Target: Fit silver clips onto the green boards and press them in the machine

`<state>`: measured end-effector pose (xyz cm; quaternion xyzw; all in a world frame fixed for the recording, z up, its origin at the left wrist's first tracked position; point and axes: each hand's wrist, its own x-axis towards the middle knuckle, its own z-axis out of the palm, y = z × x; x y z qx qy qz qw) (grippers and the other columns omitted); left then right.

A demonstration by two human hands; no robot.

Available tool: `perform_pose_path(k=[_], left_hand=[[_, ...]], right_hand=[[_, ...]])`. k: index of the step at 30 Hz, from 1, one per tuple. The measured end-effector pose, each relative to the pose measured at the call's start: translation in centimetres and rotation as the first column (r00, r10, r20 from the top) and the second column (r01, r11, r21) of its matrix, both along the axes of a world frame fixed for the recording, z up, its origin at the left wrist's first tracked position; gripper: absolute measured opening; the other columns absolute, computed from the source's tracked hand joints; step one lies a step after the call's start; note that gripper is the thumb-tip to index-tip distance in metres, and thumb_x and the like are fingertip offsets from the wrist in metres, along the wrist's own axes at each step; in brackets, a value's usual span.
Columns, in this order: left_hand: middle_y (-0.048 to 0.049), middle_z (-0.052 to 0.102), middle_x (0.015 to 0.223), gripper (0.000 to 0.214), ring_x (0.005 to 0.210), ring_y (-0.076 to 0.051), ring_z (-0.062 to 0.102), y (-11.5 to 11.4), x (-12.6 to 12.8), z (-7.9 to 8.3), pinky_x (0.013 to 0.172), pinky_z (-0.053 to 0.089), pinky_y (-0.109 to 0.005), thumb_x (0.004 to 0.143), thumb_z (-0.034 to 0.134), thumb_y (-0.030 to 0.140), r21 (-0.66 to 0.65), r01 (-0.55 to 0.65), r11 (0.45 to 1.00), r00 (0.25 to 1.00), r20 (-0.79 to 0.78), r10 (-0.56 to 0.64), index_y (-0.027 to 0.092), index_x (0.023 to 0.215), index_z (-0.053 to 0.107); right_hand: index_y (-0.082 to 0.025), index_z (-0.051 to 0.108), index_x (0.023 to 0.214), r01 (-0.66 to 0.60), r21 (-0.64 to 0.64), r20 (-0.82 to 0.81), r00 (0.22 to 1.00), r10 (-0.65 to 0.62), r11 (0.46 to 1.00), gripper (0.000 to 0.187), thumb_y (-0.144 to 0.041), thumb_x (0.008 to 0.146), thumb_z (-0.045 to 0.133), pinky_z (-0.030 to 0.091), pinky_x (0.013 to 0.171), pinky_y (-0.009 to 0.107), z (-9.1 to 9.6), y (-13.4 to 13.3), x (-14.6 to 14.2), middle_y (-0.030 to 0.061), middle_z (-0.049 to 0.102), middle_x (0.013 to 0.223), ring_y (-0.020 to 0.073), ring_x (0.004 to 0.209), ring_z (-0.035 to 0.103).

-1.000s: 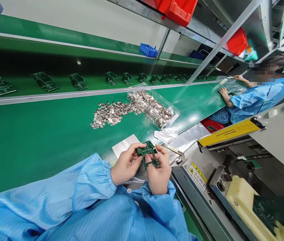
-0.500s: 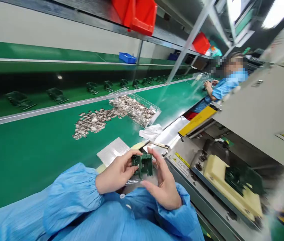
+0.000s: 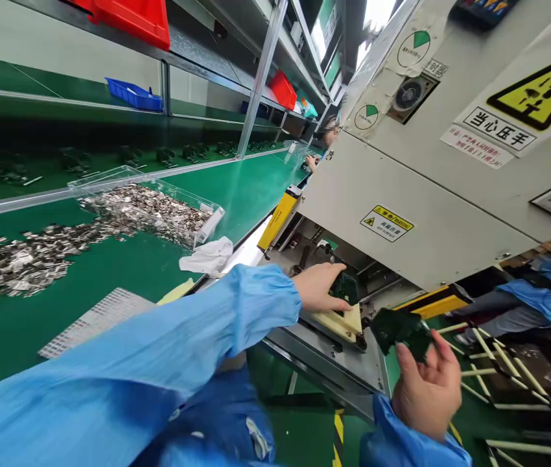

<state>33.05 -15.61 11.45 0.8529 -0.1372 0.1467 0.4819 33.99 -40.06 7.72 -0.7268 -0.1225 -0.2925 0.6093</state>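
Observation:
My left hand (image 3: 321,287) reaches across to the press machine. Its thumb and fingers are around a dark green plastic part (image 3: 344,290) at the cream-coloured fixture (image 3: 336,323); whether that part is seated or lifted is hard to tell. Out to the right, my right hand (image 3: 426,383) grips another dark green plastic part (image 3: 402,329) between thumb and fingers, apart from the fixture. The fixture stands on the metal bed of the press, below its beige cover (image 3: 353,194).
A clear tray (image 3: 207,224) of small metal pieces stands on the green bench, with loose metal pieces (image 3: 23,259) beside it. A perforated white sheet (image 3: 95,321) and white cloth (image 3: 207,256) lie nearer. Yellow bars (image 3: 279,219) flank the press opening. Another person (image 3: 327,139) works farther along.
The view has swung right towards the press. My hands have parted: the left has moved to the fixture, while the right is out to the right with a green part.

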Motion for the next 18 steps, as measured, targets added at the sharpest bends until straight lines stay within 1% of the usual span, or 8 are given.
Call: perform_pose_path(k=[2, 5, 7, 8, 10, 12, 15, 18], left_hand=[[-0.0223, 0.060, 0.123, 0.078, 0.115, -0.036, 0.058, -0.7, 1.0, 0.4, 0.098, 0.046, -0.048, 0.066, 0.078, 0.038, -0.046, -0.031, 0.998, 0.999, -0.045, 0.029, 0.007, 0.132, 0.049], [-0.0179, 0.064, 0.113, 0.083, 0.100, -0.029, 0.064, 0.9, -1.1, 0.9, 0.088, 0.053, -0.041, 0.065, 0.078, 0.039, -0.204, -0.113, 0.972, 0.993, -0.061, 0.102, 0.008, 0.135, 0.045], [-0.0149, 0.065, 0.108, 0.079, 0.095, -0.025, 0.065, 3.1, -4.5, 0.8, 0.083, 0.055, -0.037, 0.065, 0.078, 0.035, -0.301, -0.149, 0.942, 0.986, -0.113, 0.120, 0.009, 0.133, 0.047], [-0.0140, 0.065, 0.107, 0.074, 0.094, -0.025, 0.065, 4.4, -6.5, 0.5, 0.082, 0.055, -0.035, 0.065, 0.078, 0.033, -0.320, -0.157, 0.934, 0.981, -0.159, 0.110, 0.010, 0.130, 0.050], [-0.0116, 0.066, 0.103, 0.061, 0.092, -0.024, 0.066, 6.7, -10.7, -0.5, 0.081, 0.056, -0.036, 0.066, 0.078, 0.032, -0.287, -0.166, 0.943, 0.955, -0.284, 0.082, 0.014, 0.120, 0.057], [-0.0103, 0.065, 0.107, 0.056, 0.097, -0.025, 0.066, 8.4, -14.0, -2.1, 0.087, 0.055, -0.039, 0.066, 0.078, 0.032, -0.258, -0.209, 0.943, 0.913, -0.398, 0.094, 0.018, 0.117, 0.059], [-0.0109, 0.057, 0.125, 0.061, 0.118, -0.029, 0.057, 9.6, -16.2, -4.8, 0.100, 0.048, -0.044, 0.062, 0.081, 0.032, -0.249, -0.282, 0.927, 0.860, -0.493, 0.129, 0.022, 0.117, 0.059], [-0.0108, 0.042, 0.143, 0.065, 0.132, -0.032, 0.043, 9.7, -15.4, -6.8, 0.107, 0.040, -0.046, 0.055, 0.085, 0.033, -0.227, -0.263, 0.938, 0.840, -0.531, 0.107, 0.024, 0.115, 0.061]], right_hand=[[-0.019, 0.054, 0.126, -0.074, -0.017, -0.038, 0.997, 0.073, 0.997, 0.071, -0.038, 0.064, 0.083, 0.046, 0.096, 0.055, 0.3, 0.2, 1.2, 0.0160, 0.062, 0.120, 0.0331, 0.110, 0.061], [-0.019, 0.052, 0.127, -0.213, -0.107, -0.064, 0.976, 0.207, 0.971, 0.071, -0.038, 0.065, 0.081, 0.047, 0.097, 0.049, 1.1, 1.8, 2.8, 0.0142, 0.064, 0.118, 0.0291, 0.108, 0.062], [-0.019, 0.053, 0.126, -0.292, -0.237, -0.078, 0.956, 0.281, 0.927, 0.070, -0.039, 0.065, 0.081, 0.047, 0.098, 0.046, 1.7, 3.3, 3.7, 0.0129, 0.066, 0.116, 0.0284, 0.109, 0.062], [-0.019, 0.054, 0.125, -0.338, -0.308, -0.105, 0.941, 0.322, 0.889, 0.068, -0.040, 0.065, 0.080, 0.046, 0.098, 0.046, 1.9, 4.1, 4.1, 0.0122, 0.067, 0.114, 0.0281, 0.108, 0.062], [-0.019, 0.055, 0.123, -0.429, -0.416, -0.167, 0.903, 0.397, 0.802, 0.065, -0.043, 0.068, 0.078, 0.047, 0.097, 0.045, 2.2, 5.5, 4.8, 0.0110, 0.068, 0.111, 0.0275, 0.105, 0.064], [-0.020, 0.053, 0.125, -0.487, -0.467, -0.204, 0.871, 0.446, 0.738, 0.063, -0.047, 0.072, 0.074, 0.048, 0.095, 0.044, 2.0, 6.3, 5.3, 0.0108, 0.069, 0.110, 0.0275, 0.104, 0.064], [-0.020, 0.047, 0.133, -0.425, -0.585, -0.162, 0.896, 0.414, 0.691, 0.066, -0.053, 0.079, 0.066, 0.046, 0.097, 0.046, 1.3, 5.6, 5.0, 0.0127, 0.064, 0.122, 0.0303, 0.115, 0.059], [-0.019, 0.036, 0.144, -0.180, -0.718, 0.021, 0.960, 0.280, 0.672, 0.069, -0.054, 0.087, 0.054, 0.035, 0.107, 0.054, 0.6, 2.9, 3.5, 0.0145, 0.046, 0.143, 0.0357, 0.131, 0.043]])
